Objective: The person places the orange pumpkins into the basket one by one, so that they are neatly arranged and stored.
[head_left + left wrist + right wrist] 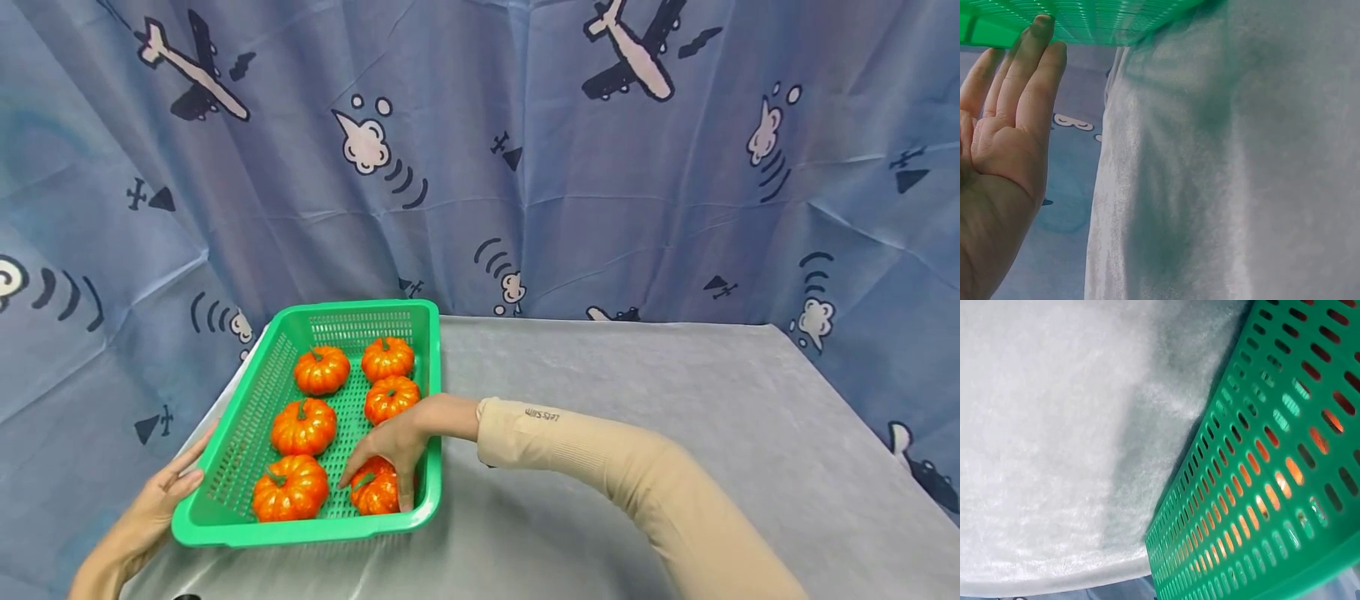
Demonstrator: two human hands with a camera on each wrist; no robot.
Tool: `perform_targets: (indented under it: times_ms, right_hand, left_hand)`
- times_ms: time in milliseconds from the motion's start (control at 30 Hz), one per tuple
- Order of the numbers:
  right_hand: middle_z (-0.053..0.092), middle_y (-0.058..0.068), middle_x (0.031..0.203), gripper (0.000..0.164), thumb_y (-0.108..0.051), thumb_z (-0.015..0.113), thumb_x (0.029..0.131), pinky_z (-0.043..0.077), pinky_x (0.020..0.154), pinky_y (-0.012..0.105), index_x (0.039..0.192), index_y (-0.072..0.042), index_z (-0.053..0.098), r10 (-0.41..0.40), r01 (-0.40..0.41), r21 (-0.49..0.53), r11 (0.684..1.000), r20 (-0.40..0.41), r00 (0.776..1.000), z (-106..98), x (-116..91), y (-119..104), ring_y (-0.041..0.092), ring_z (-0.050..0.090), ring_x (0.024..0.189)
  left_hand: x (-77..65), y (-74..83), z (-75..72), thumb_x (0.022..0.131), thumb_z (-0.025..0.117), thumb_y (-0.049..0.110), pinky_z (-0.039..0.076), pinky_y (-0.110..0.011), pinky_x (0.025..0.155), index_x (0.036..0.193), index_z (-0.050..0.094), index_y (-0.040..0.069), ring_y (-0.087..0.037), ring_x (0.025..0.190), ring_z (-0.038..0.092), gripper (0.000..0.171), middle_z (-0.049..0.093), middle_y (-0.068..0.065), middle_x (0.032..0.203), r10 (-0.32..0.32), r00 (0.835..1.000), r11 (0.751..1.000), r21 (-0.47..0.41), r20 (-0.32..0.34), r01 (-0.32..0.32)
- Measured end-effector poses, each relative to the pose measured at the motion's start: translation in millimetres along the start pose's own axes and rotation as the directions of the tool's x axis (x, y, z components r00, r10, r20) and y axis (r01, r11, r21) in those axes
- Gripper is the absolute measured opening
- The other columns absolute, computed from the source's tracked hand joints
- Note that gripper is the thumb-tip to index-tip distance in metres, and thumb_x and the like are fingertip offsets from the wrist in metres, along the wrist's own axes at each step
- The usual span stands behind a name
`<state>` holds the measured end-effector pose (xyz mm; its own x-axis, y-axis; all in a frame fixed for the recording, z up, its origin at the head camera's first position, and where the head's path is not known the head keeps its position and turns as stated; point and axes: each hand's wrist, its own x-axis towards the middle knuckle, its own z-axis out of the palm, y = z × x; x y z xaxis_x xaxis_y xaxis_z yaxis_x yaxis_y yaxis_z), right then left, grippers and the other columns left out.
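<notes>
A green plastic basket (330,533) with slotted walls stands on the left part of the table, holding several small orange pumpkins. In the head view my right hand (397,442) reaches over the basket's right rim. Its fingers come down around the pumpkin (375,492) in the near right corner and partly cover it. My left hand (161,500) is at the basket's left side, fingers extended against the rim. The left wrist view shows that hand (1013,119) with straight fingers at the green wall. The right hand is out of sight in the right wrist view.
Other pumpkins lie in two rows, among them one at the near left (292,492) and one at the far left (322,371). A grey-white cloth covers the table (615,392). Behind hangs a blue curtain (465,167) printed with planes. A small black object (186,597) shows at the bottom edge.
</notes>
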<state>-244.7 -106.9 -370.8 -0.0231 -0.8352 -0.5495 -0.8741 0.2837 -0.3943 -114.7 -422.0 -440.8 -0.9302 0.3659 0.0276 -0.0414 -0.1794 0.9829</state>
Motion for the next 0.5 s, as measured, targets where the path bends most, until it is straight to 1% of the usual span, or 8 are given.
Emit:
perform_targets:
  times_ms: [133,200,300,333,400,433,467,500]
  right_hand:
    - [0.028,-0.006,0.154,0.092,-0.032,0.083,0.072,0.02,0.111,0.015,0.15,-0.03,0.034,0.028,-0.028,0.013,1.0,0.017,0.999,-1.8,-0.4,-0.5,0.003,0.02,0.14]
    - [0.029,-0.009,0.153,0.093,-0.032,0.084,0.072,0.021,0.11,0.014,0.15,-0.031,0.033,0.037,-0.038,0.027,0.999,0.017,0.999,-2.4,-0.4,-0.3,0.001,0.021,0.139]
    - [0.029,-0.012,0.153,0.094,-0.033,0.083,0.073,0.022,0.11,0.014,0.151,-0.033,0.031,0.048,-0.048,0.046,0.998,0.018,0.999,-2.7,-0.4,0.4,-0.001,0.021,0.138]
    - [0.029,-0.012,0.153,0.094,-0.033,0.083,0.074,0.023,0.11,0.014,0.152,-0.033,0.03,0.05,-0.051,0.053,0.997,0.018,0.999,-3.0,-0.5,0.5,-0.001,0.021,0.138]
    - [0.027,-0.013,0.153,0.095,-0.034,0.082,0.075,0.023,0.11,0.015,0.152,-0.034,0.027,0.06,-0.061,0.067,0.996,0.02,0.998,-3.0,-0.4,0.8,-0.001,0.02,0.138]
    - [0.027,-0.013,0.153,0.095,-0.035,0.081,0.075,0.023,0.11,0.015,0.152,-0.034,0.026,0.065,-0.066,0.073,0.995,0.02,0.998,-3.0,-0.3,0.8,-0.001,0.02,0.138]
    - [0.026,-0.013,0.154,0.096,-0.035,0.081,0.075,0.023,0.11,0.015,0.153,-0.035,0.024,0.073,-0.074,0.079,0.994,0.018,0.997,-3.3,-1.0,0.5,-0.001,0.02,0.138]
    - [0.026,-0.013,0.154,0.096,-0.036,0.081,0.076,0.023,0.11,0.016,0.153,-0.035,0.023,0.076,-0.077,0.084,0.993,0.014,0.997,-3.8,-2.1,0.1,0.0,0.02,0.139]
  left_hand:
    - [-1.7,-1.6,-1.8,0.107,0.026,0.011,0.057,-0.035,0.08,0.137,0.042,0.052,-0.017,0.101,0.066,0.053,0.063,0.011,0.122,-0.015,1.0,1.0,0.015,-0.01,0.015]
    - [-1.8,-1.9,-3.0,0.107,0.026,0.011,0.057,-0.035,0.08,0.137,0.041,0.052,-0.017,0.101,0.066,0.053,0.062,0.012,0.123,-0.02,1.0,1.0,0.011,-0.011,0.02]
    - [-0.9,-1.3,-4.7,0.107,0.025,0.012,0.057,-0.036,0.08,0.137,0.041,0.052,-0.018,0.1,0.066,0.053,0.064,0.008,0.121,-0.027,1.0,0.999,0.022,-0.016,0.027]
    - [-0.5,-0.7,-5.1,0.107,0.026,0.012,0.057,-0.036,0.079,0.137,0.04,0.053,-0.018,0.1,0.067,0.053,0.065,0.008,0.12,-0.032,0.999,0.999,0.038,-0.021,0.032]
    - [-0.1,0.5,-5.0,0.107,0.027,0.013,0.058,-0.036,0.078,0.139,0.038,0.053,-0.019,0.098,0.067,0.052,0.066,0.007,0.118,-0.039,0.998,0.995,0.09,-0.042,0.043]
    - [-0.2,1.5,-4.4,0.107,0.028,0.014,0.058,-0.035,0.077,0.141,0.035,0.052,-0.018,0.096,0.068,0.051,0.066,0.007,0.116,-0.038,0.997,0.99,0.136,-0.066,0.047]
    - [-0.3,2.3,-3.6,0.107,0.029,0.014,0.058,-0.032,0.077,0.144,0.031,0.049,-0.016,0.096,0.067,0.051,0.065,0.01,0.118,-0.028,0.995,0.98,0.195,-0.096,0.046]
    - [-0.6,2.5,-2.9,0.107,0.031,0.014,0.058,-0.028,0.077,0.148,0.027,0.045,-0.011,0.098,0.066,0.052,0.063,0.013,0.121,-0.004,0.993,0.966,0.257,-0.121,0.035]
